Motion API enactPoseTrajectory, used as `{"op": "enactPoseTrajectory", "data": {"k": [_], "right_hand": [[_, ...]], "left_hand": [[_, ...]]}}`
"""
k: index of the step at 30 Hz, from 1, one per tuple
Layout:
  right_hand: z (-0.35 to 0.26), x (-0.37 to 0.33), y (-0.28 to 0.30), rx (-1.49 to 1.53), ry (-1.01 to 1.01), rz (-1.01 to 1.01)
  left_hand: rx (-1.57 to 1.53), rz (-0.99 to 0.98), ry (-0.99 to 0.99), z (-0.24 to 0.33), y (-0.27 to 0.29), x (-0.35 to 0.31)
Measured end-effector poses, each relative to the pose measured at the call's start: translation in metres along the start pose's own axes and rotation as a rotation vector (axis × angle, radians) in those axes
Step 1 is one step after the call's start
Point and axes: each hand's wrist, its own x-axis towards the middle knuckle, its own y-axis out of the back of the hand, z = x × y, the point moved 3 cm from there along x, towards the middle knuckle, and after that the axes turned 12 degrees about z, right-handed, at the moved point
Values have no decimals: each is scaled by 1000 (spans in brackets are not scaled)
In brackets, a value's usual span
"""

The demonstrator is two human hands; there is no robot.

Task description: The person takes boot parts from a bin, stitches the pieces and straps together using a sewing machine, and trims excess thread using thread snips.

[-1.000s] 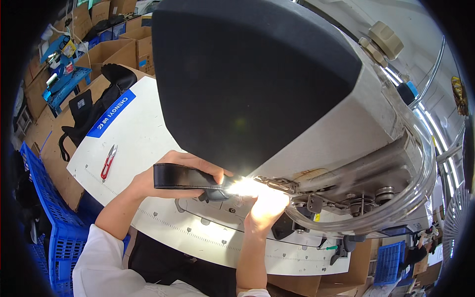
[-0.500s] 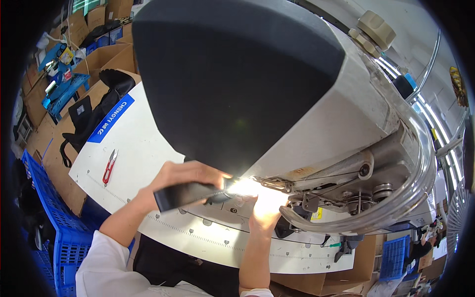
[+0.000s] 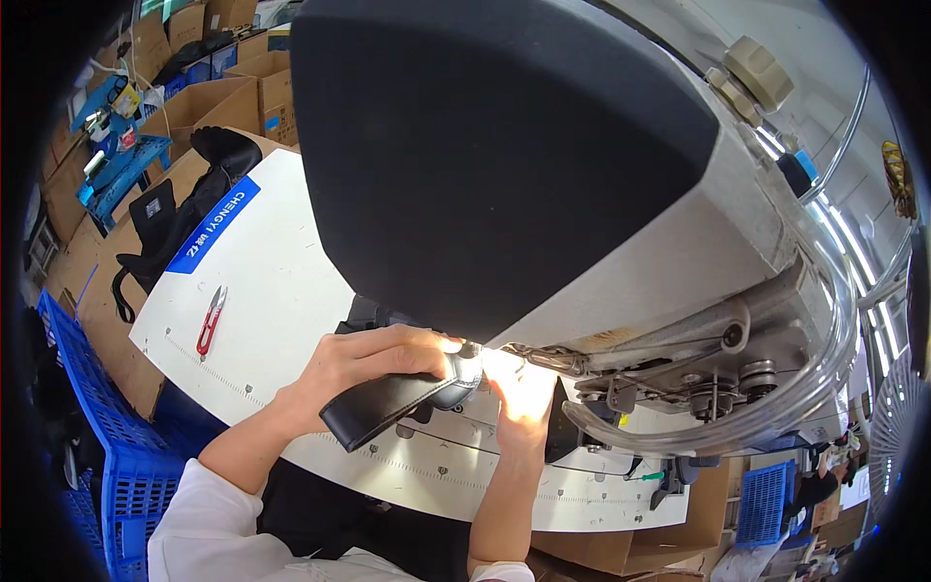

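Note:
A large sewing machine [image 3: 495, 175] with a dark front cover fills the middle of the view above both hands. My left hand [image 3: 373, 357] is closed on a black leather piece [image 3: 373, 412] with stitched edges, whose flat strap-like end sticks out below the fingers toward me. Its other end lies under the machine's lamp, near the needle area. My right hand [image 3: 522, 403] is just right of it, close under the machine head; glare washes out its fingers, so their grip cannot be made out. More black material [image 3: 369, 312] shows behind my left hand.
Red-handled thread snips [image 3: 208, 325] lie on the white table [image 3: 281, 233], left of the machine. Black leather items [image 3: 179, 218] rest beyond its left edge. A blue crate [image 3: 145, 485] stands at the lower left, and cardboard boxes [image 3: 208, 107] are stacked behind. A curved clear guard [image 3: 718, 441] juts from the machine.
The leather piece has swung downward, its free end now pointing lower toward me. Black material has come into sight behind my left hand. The view has shifted slightly.

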Motion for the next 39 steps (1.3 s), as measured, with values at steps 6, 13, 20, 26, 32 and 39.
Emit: {"op": "enactPoseTrajectory", "data": {"k": [6, 13, 20, 26, 32, 39], "right_hand": [[10, -1, 6, 53, -113, -10], [2, -1, 4, 14, -114, -36], [8, -6, 5, 46, -15, 118], [22, -2, 9, -17, -61, -28], [29, -4, 14, 42, -46, 21], [33, 8, 14, 80, -32, 93]], "left_hand": [[-56, -12, 12, -1, 1, 7], [-29, -13, 80, -10, -2, 7], [-103, -18, 84, -15, 3, 12], [-190, -54, 250, -19, 2, 11], [-58, 98, 69, -12, -4, 4], [8, 136, -27, -5, -9, 5]]}}
